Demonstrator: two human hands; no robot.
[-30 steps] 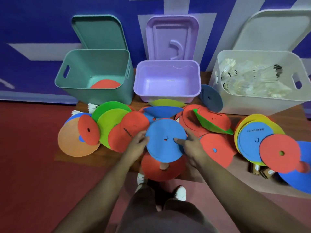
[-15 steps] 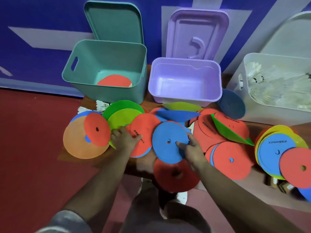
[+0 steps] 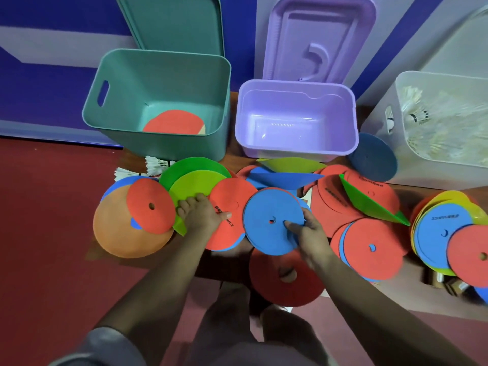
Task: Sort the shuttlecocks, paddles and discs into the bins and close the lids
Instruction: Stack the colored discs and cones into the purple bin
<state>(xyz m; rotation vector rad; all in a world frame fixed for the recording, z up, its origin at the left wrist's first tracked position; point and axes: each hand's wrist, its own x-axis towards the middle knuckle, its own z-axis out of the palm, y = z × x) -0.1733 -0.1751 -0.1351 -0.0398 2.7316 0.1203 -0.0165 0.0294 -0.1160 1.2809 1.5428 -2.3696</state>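
Many flat foam discs in red, blue, green, orange and yellow lie overlapping on a low wooden board. My right hand (image 3: 306,233) pinches the right edge of a blue disc (image 3: 266,215), thumb on top near its centre hole. My left hand (image 3: 202,213) grips the left edge of a red disc (image 3: 232,196) with printed letters, thumb lying across its top. A teal bin (image 3: 111,117) stands open with a red paddle (image 3: 173,122) on its bottom. The purple bin (image 3: 295,151) is open with nothing in it. A white bin (image 3: 383,138) at the right holds several shuttlecocks (image 3: 420,117).
Two loose shuttlecocks (image 3: 155,165) lie left of the green discs, in front of the teal bin. The three lids lean upright against the blue and white wall. A stack of discs (image 3: 443,233) sits at the far right. My legs and shoes are below the board on red floor.
My left hand has left the blue disc and moved left onto the red disc. The right hand keeps the blue disc. The view has shifted left and closer.
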